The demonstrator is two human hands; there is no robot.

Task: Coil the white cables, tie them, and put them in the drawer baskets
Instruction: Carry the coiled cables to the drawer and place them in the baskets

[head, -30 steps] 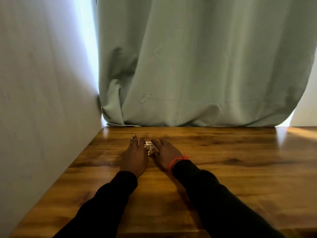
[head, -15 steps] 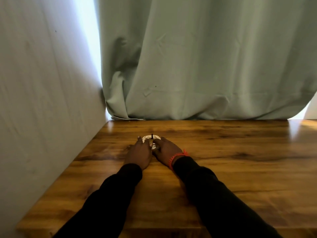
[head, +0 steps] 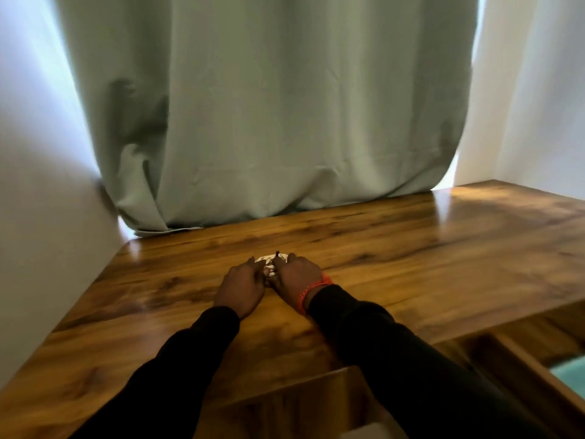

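Head view: a glossy wooden tabletop (head: 411, 248) with dark grain is seen from above and behind two outstretched arms in black sleeves (head: 395, 359).

The left hand (head: 242, 286) and the right hand (head: 296, 278) are brought together near the middle of the tabletop, side by side and almost touching, knuckles up. A small coiled white cable (head: 269, 260) lies on the tabletop, held between the two hands; only its far edge is visible beyond the fingertips. The fingers of both hands are curled down around the coil, gripping it from either side. A thin black tie end (head: 277, 253) is seen standing upright from the far edge of the coil, just beside the right hand's fingers. How it is fastened cannot be told, as the coil is mostly hidden.

An orange-red beaded bracelet (head: 311, 291) is worn on the right wrist, at the cuff of the sleeve.

Beyond the tabletop's far edge, a pale green curtain (head: 269, 122) hangs down to the wood, with daylight showing at both of its sides. A white wall (head: 41, 232) meets the tabletop's left edge.

Below the tabletop's near edge, an open wooden drawer (head: 506, 359) is partly seen at lower right, with a turquoise object (head: 569, 372) inside it, cut off by the frame. Its kind cannot be told.
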